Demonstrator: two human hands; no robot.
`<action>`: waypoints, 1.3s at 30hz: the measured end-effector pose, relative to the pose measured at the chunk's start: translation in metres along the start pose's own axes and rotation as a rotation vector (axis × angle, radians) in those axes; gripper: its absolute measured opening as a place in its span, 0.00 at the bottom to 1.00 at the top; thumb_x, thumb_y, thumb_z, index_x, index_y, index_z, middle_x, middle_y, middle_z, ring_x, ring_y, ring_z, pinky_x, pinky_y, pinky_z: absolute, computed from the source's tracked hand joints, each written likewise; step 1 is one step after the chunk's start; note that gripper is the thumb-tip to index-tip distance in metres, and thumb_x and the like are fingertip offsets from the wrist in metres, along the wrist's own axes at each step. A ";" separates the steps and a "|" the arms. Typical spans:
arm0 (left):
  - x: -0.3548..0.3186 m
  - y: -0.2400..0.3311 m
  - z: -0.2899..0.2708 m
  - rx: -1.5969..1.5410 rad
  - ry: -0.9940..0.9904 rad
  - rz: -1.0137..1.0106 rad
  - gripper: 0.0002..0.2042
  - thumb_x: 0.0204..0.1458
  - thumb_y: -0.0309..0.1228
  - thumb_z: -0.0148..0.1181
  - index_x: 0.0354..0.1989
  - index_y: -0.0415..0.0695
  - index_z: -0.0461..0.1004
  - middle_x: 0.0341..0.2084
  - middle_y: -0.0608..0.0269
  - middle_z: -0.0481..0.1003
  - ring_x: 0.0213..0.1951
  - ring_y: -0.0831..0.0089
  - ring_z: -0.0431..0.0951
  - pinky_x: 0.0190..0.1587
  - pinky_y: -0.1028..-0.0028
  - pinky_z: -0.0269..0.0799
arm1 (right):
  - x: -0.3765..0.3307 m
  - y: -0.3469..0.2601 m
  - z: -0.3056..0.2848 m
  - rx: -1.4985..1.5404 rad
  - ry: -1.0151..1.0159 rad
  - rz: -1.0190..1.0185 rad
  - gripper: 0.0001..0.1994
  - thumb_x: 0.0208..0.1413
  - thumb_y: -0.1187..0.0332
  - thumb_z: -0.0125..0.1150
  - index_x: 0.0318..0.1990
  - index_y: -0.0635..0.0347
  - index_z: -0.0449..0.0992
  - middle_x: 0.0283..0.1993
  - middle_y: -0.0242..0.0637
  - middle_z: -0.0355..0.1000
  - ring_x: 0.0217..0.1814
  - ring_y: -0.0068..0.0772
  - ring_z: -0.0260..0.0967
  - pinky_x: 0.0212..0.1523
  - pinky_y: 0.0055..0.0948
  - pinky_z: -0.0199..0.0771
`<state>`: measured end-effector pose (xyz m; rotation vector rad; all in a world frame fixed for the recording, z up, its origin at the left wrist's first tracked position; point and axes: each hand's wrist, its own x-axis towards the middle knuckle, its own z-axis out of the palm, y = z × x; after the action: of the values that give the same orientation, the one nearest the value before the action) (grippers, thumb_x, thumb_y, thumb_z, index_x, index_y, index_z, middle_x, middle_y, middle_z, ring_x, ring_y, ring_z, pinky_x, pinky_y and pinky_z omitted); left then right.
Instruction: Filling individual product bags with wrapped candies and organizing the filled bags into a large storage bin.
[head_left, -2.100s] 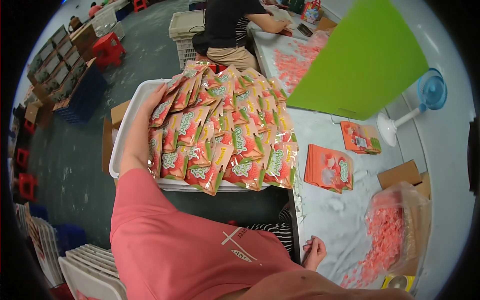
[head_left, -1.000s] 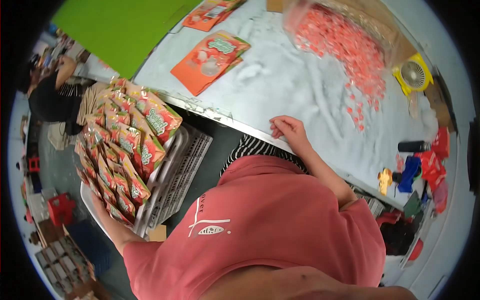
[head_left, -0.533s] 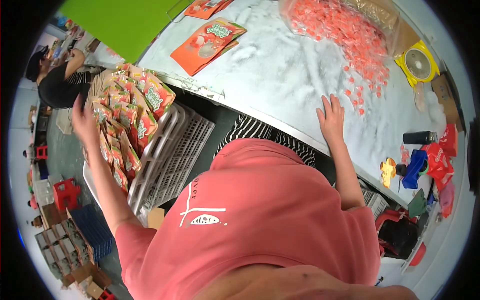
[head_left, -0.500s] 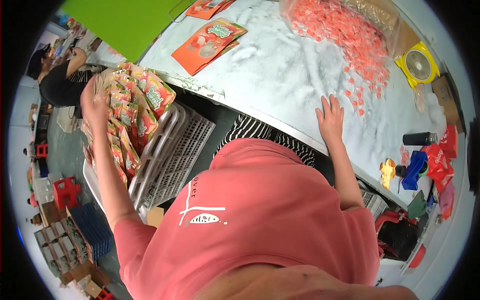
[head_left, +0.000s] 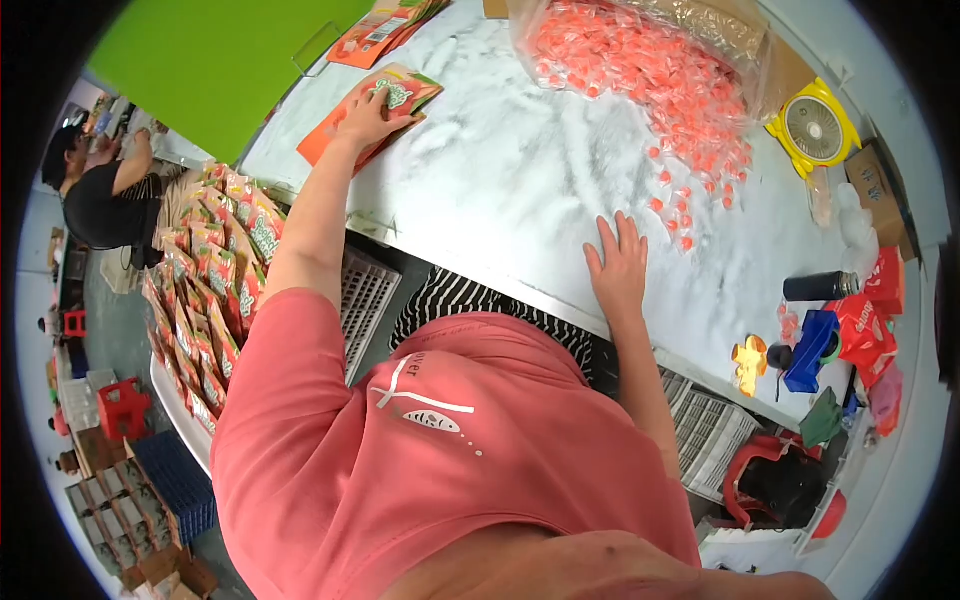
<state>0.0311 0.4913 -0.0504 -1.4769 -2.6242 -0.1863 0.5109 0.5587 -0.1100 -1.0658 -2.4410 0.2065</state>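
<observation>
My left hand (head_left: 368, 108) reaches out across the white table (head_left: 520, 190) and lies with spread fingers on a small stack of orange pouches (head_left: 405, 92). My right hand (head_left: 616, 268) rests flat and empty on the table near its front edge, just short of scattered pink wrapped candies (head_left: 690, 190). A big heap of the same candies spills from a clear bag (head_left: 640, 65) at the far side. Filled orange and green pouches (head_left: 215, 270) are piled in a white crate (head_left: 180, 410) beside my left arm.
A green board (head_left: 230, 60) stands at the table's far left, with another stack of pouches (head_left: 385, 20) next to it. A yellow fan (head_left: 815, 125), black bottle (head_left: 820, 287) and red packets (head_left: 865, 330) lie right. A co-worker in black (head_left: 105, 195) sits beyond the crate.
My left hand has left the pouches in the crate and swung over to the stack of pouches on the table. My right hand stays flat on the table, drawn slightly nearer the edge.
</observation>
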 end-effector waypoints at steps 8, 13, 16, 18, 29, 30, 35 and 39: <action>-0.064 0.028 0.001 0.069 0.043 0.099 0.25 0.59 0.50 0.53 0.57 0.46 0.70 0.54 0.53 0.72 0.54 0.54 0.73 0.53 0.56 0.70 | 0.002 0.003 -0.010 0.035 -0.007 0.019 0.23 0.58 0.61 0.61 0.60 0.54 0.71 0.69 0.45 0.59 0.72 0.52 0.52 0.71 0.55 0.48; -0.095 0.039 -0.013 0.026 0.307 0.312 0.06 0.55 0.31 0.57 0.34 0.42 0.76 0.31 0.60 0.79 0.31 0.59 0.80 0.32 0.60 0.76 | 0.003 0.001 -0.010 0.017 0.007 -0.007 0.21 0.58 0.62 0.61 0.58 0.55 0.73 0.68 0.45 0.61 0.71 0.52 0.55 0.69 0.52 0.52; -0.123 0.082 -0.032 0.039 0.611 0.527 0.03 0.46 0.30 0.59 0.29 0.48 0.73 0.27 0.63 0.76 0.29 0.68 0.78 0.38 0.60 0.70 | 0.004 -0.002 -0.008 0.105 0.070 -0.060 0.17 0.61 0.63 0.58 0.55 0.57 0.75 0.64 0.45 0.65 0.68 0.48 0.60 0.67 0.45 0.58; -0.149 0.113 -0.022 -0.164 0.611 0.657 0.04 0.43 0.29 0.58 0.28 0.47 0.72 0.27 0.64 0.75 0.31 0.68 0.77 0.37 0.60 0.69 | 0.015 -0.022 -0.012 0.596 0.055 0.063 0.14 0.64 0.65 0.55 0.52 0.63 0.76 0.55 0.45 0.74 0.55 0.39 0.72 0.55 0.35 0.71; -0.209 0.163 -0.034 -0.727 0.203 0.569 0.14 0.50 0.33 0.64 0.44 0.42 0.77 0.42 0.58 0.76 0.44 0.59 0.78 0.42 0.66 0.76 | 0.030 -0.038 -0.023 1.375 -0.380 0.646 0.08 0.64 0.70 0.57 0.41 0.65 0.78 0.35 0.31 0.78 0.31 0.16 0.72 0.30 0.16 0.69; -0.210 0.168 -0.040 -0.769 0.191 0.478 0.15 0.49 0.37 0.68 0.42 0.43 0.77 0.37 0.58 0.76 0.38 0.59 0.78 0.36 0.66 0.74 | 0.028 -0.045 -0.028 1.323 -0.374 0.620 0.07 0.63 0.71 0.57 0.39 0.65 0.78 0.34 0.30 0.78 0.31 0.15 0.72 0.31 0.17 0.70; -0.201 0.187 -0.056 -0.875 0.270 0.321 0.14 0.45 0.40 0.70 0.30 0.43 0.74 0.26 0.59 0.75 0.28 0.60 0.77 0.28 0.65 0.70 | 0.022 -0.097 -0.041 1.295 -0.309 0.361 0.03 0.59 0.76 0.62 0.37 0.67 0.78 0.31 0.27 0.76 0.31 0.12 0.69 0.33 0.16 0.67; -0.190 0.187 -0.047 -0.959 0.229 0.260 0.10 0.48 0.32 0.65 0.23 0.41 0.72 0.19 0.56 0.73 0.22 0.59 0.74 0.25 0.65 0.68 | 0.023 -0.106 -0.045 1.174 -0.348 0.299 0.04 0.59 0.75 0.63 0.36 0.68 0.78 0.29 0.27 0.75 0.30 0.14 0.69 0.32 0.17 0.68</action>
<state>0.2918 0.4199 -0.0276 -1.8266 -2.1727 -1.6349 0.4494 0.5000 -0.0289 -0.8118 -1.8021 1.7572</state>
